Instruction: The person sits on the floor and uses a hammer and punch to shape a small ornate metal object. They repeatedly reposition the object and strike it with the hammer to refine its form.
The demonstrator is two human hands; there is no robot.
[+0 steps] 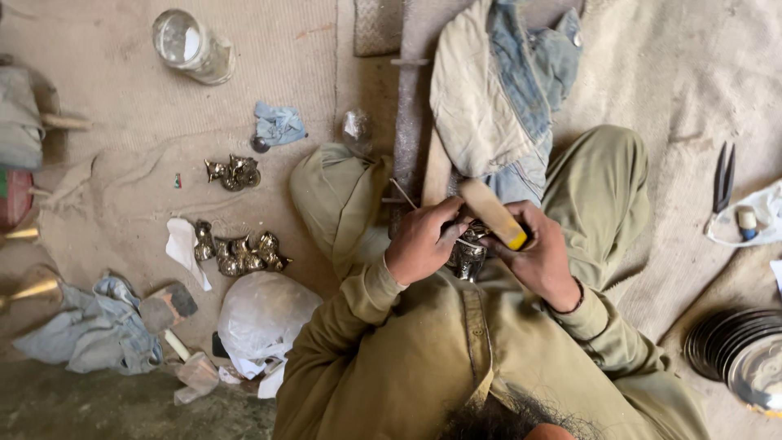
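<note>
Olive-green sleeves of my shirt fill the bottom of the view, and both hands meet just past them over my lap. My left hand [423,240] is wrapped shut around the small dark tarnished metal figure [467,257], pinning it from the left and top. My right hand [539,259] is curled closed on the flat wooden-handled tool with the yellow tip [493,213], which slants up and away across the top of the figure. So the piece sits right between the two hands, touching both, tucked low against my shirt.

What could go wrong, as I see it: the figure is small and lumpy, and my left fingers sit right beside where the tool bears on it. If the tool skids off the rounded metal it likely lands on my knuckles. The piece could also twist out of my grip, since only my hand holds it.

Over at the left side of the beige floor cloth [269,65] lie two clusters of similar little brass-coloured figures [240,254], well apart from my hands. A clear glass jar [191,45] lies near the far left corner. Black pliers [722,178] rest by the right edge, a stack of round metal plates [745,358] nearer the right corner.
</note>
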